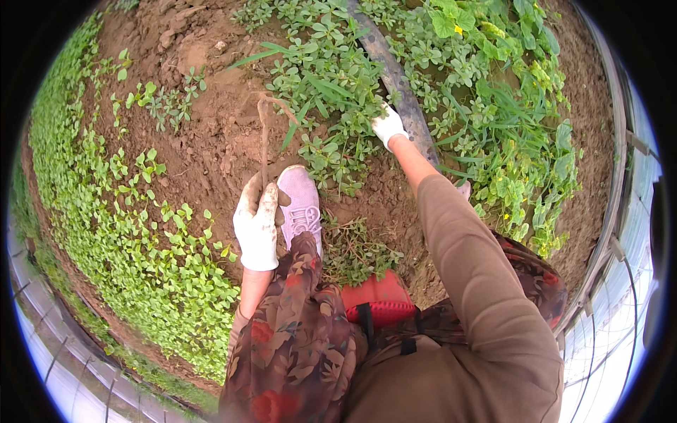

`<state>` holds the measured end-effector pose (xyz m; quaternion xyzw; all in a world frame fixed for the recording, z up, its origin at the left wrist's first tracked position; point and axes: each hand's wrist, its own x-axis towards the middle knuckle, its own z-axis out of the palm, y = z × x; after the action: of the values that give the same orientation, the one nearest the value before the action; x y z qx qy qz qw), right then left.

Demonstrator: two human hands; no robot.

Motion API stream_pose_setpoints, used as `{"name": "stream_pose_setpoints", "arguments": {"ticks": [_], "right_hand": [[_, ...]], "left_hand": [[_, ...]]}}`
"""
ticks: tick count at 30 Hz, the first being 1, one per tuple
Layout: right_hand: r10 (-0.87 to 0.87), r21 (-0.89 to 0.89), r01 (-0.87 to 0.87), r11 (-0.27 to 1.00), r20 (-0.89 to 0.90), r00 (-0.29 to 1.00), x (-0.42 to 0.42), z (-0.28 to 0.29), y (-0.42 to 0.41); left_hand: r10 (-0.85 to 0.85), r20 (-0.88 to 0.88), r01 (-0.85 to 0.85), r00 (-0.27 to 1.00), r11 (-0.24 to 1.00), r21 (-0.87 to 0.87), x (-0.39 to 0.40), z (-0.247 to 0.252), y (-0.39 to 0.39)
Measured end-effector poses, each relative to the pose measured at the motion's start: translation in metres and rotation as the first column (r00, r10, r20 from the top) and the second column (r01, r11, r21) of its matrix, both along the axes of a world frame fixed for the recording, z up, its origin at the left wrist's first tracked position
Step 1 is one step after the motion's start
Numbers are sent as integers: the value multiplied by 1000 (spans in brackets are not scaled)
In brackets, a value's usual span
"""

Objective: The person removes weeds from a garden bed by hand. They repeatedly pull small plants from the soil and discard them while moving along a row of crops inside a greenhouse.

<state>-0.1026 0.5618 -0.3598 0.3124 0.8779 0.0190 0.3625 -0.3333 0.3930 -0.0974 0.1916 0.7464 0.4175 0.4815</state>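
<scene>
My left hand (259,219), in a white glove with soiled fingers, holds the handle of a small hand hoe (265,132). The tool's soil-coated head is over bare earth beside the weeds. Reaching forward, my right hand (389,125) in a white glove is at the purslane weeds (338,74), next to a dark hose (404,95). Its fingertips are hidden among leaves, so whether they grip a stem does not show. A heap of pulled weeds (359,254) lies between my feet, by a red cushion seat (378,299).
Dense seedlings (143,275) grow on the left. Yellow-flowered vines (529,180) fill the right bed, near the plastic-film greenhouse wall (640,211). My pink shoe (300,201) rests on the soil, and a small weed clump (172,106) stands at the upper left.
</scene>
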Motion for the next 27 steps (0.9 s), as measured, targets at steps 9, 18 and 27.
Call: {"name": "stream_pose_setpoints", "arguments": {"ticks": [9,18,27], "right_hand": [[-533,-133,553,822,-521,667,5,-11,-5],[-797,-699,634,331,-566,-208,11,-35,-22],[-640,-938,329,-105,-190,-745,19,31,-31]], "left_hand": [[12,12,-12,1000,1000,2,0,0,0],[40,48,-40,998,999,-5,-2,-2,-2],[42,40,-42,998,999,-8,-3,-4,-3]]}}
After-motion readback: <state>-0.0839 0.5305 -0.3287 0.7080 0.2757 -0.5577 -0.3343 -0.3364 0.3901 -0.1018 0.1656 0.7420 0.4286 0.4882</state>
